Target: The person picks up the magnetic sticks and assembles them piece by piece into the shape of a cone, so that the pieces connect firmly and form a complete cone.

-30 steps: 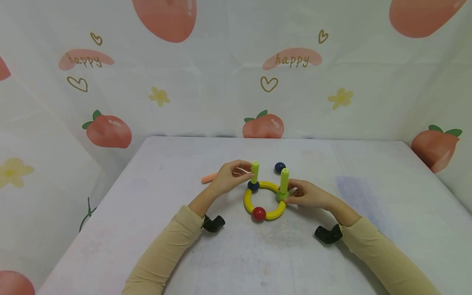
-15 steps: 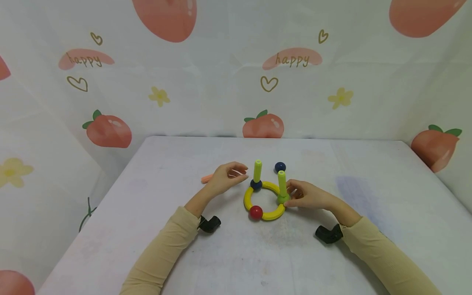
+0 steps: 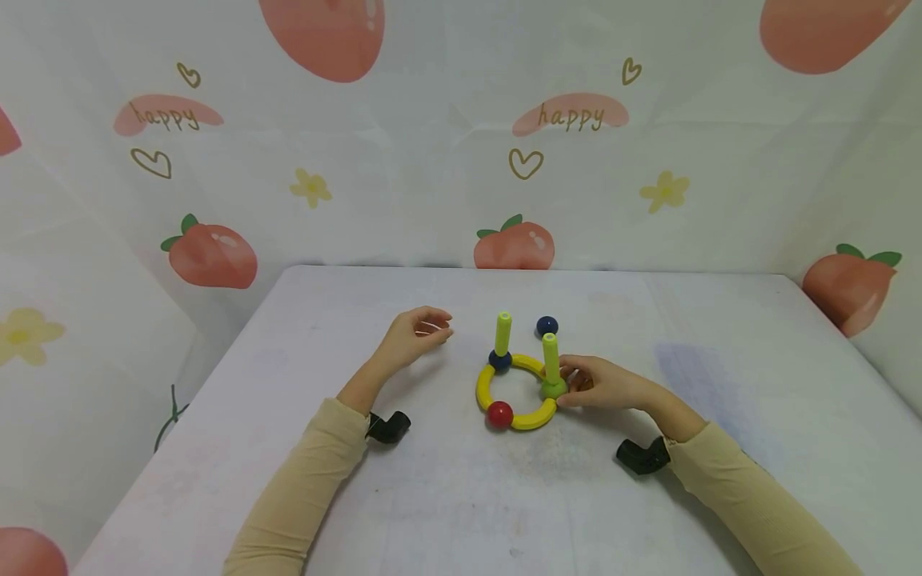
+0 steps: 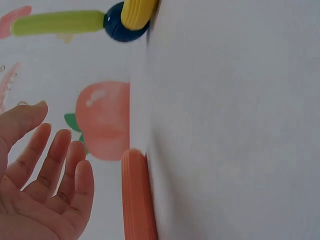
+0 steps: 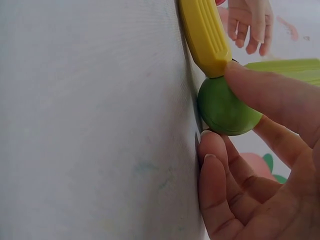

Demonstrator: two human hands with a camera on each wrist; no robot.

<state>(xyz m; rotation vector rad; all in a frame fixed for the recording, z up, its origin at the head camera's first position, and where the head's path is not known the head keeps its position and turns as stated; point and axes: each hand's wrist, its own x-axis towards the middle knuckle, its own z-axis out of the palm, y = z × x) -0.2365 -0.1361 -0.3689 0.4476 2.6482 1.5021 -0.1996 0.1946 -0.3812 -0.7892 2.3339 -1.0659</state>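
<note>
A ring of curved yellow pieces (image 3: pixel 485 389) lies on the table, joined by a red ball (image 3: pixel 500 414), a dark blue ball (image 3: pixel 500 361) and a green ball (image 3: pixel 553 389). Light green rods (image 3: pixel 503 334) stand upright on the blue and green balls. My right hand (image 3: pixel 605 382) holds the green ball, its thumb by the end of a yellow piece (image 5: pixel 207 40). Left of the ring, my left hand (image 3: pixel 414 336) hovers with loosely bent fingers and nothing in them. Close by it, an orange ribbed rod (image 4: pixel 137 195) shows in the left wrist view; the hand hides it in the head view.
A loose dark blue ball (image 3: pixel 547 326) sits behind the ring. Black wrist-camera mounts (image 3: pixel 390 428) hang at both wrists. The white table (image 3: pixel 504 504) ends at a backdrop printed with peaches.
My left hand has let go of the rod on the blue ball and moved left, covering the orange rod. The ring has turned slightly; my right hand stays at the green ball.
</note>
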